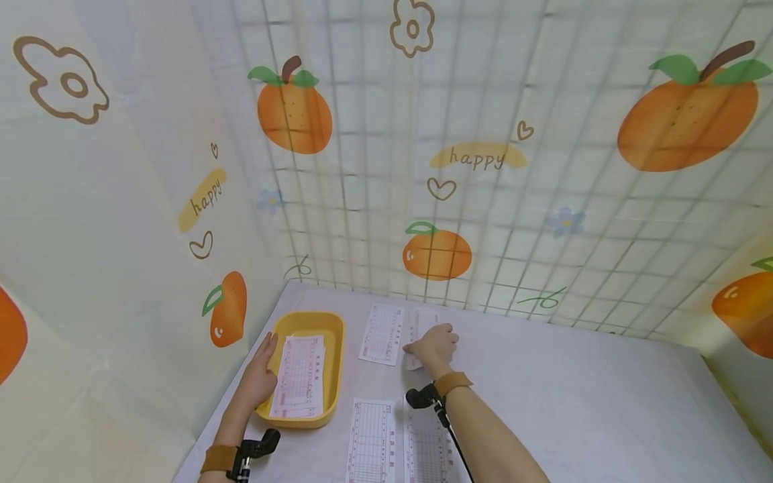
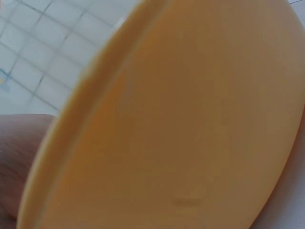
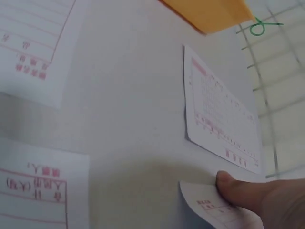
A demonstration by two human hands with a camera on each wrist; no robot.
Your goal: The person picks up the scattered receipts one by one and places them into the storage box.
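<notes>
My left hand point(image 1: 258, 377) lies along the left rim of a yellow plastic tray point(image 1: 334, 376), its fingers stretched out. Inside the tray is a pile of printed paper slips point(image 1: 298, 376). The left wrist view is filled by the tray's wall point(image 2: 190, 119), with part of the hand behind the rim. Farther right, my right hand point(image 1: 436, 345) pinches the edge of a printed slip point(image 3: 221, 210), which lifts and bends near the thumb; its fingers are partly hidden. Another slip point(image 1: 382, 334) lies flat just left of that hand.
Two more slips lie nearer to me, one on the left point(image 1: 371, 439) and one point(image 1: 427, 443) partly behind the right forearm. A white cloth covers the table point(image 1: 580, 396). Behind it stands a wire grid hung with orange-print sheeting point(image 1: 483, 221); more sheeting covers the left side.
</notes>
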